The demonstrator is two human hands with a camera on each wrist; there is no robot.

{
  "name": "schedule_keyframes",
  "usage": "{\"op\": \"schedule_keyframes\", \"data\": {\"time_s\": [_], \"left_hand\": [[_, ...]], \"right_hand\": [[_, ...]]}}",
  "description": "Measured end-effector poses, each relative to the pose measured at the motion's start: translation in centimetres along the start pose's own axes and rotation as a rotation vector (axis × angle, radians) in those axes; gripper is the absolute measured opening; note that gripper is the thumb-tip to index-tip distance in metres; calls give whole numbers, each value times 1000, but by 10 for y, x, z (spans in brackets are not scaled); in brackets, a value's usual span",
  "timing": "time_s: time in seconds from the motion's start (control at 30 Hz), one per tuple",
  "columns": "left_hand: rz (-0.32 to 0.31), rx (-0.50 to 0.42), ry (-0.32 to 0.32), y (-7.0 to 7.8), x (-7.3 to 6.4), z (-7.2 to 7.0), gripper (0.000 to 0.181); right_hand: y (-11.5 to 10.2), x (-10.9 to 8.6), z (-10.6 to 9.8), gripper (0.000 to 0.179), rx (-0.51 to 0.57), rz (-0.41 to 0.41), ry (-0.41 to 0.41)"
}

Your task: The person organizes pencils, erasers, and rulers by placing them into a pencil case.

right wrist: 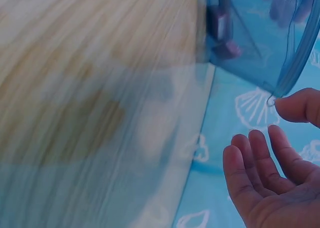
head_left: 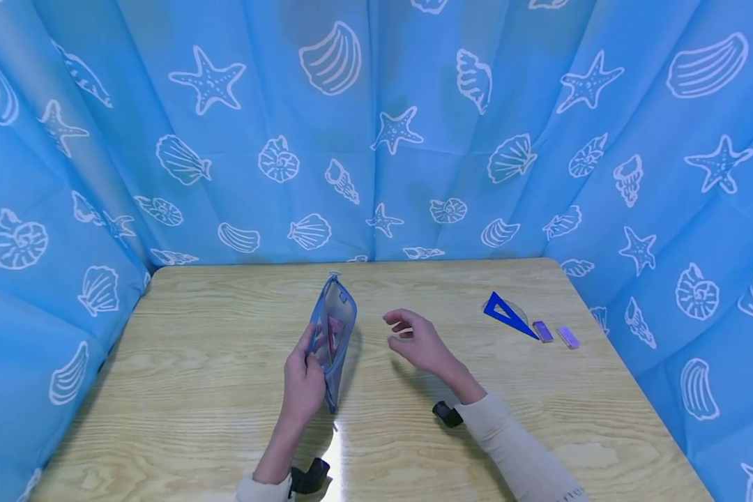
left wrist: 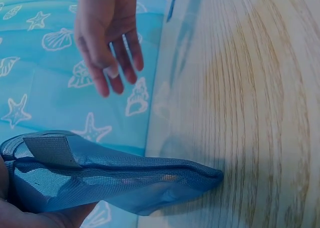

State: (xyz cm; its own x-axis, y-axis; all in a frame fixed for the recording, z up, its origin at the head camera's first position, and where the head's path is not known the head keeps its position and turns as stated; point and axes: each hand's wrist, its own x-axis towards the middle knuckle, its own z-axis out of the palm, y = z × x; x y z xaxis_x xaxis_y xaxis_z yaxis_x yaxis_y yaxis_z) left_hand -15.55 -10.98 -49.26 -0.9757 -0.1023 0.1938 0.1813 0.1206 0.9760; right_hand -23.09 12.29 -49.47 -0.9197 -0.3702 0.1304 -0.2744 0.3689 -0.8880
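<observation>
A blue mesh zip pouch stands on edge above the table, its mouth spread open toward the head camera. My left hand grips it by the near left side, thumb inside the rim. A pinkish thing shows inside; the right wrist view has a dark and pink block through the pouch's see-through wall. To the right of the pouch and apart from it, my right hand hovers with loosely bent fingers and holds nothing. In the left wrist view, the right hand hangs beyond the pouch.
On the right of the wooden table lie a blue set square, a clear protractor partly under it, a purple eraser-like block and a lilac one. A blue seashell-print curtain surrounds the far and side edges.
</observation>
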Motion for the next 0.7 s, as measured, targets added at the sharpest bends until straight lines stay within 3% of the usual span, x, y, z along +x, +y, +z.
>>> {"op": "schedule_keyframes", "data": {"time_s": [0.7], "left_hand": [[5, -53, 0, -2, 2, -3, 56]], "right_hand": [[34, -23, -69, 43, -97, 138, 60]]}}
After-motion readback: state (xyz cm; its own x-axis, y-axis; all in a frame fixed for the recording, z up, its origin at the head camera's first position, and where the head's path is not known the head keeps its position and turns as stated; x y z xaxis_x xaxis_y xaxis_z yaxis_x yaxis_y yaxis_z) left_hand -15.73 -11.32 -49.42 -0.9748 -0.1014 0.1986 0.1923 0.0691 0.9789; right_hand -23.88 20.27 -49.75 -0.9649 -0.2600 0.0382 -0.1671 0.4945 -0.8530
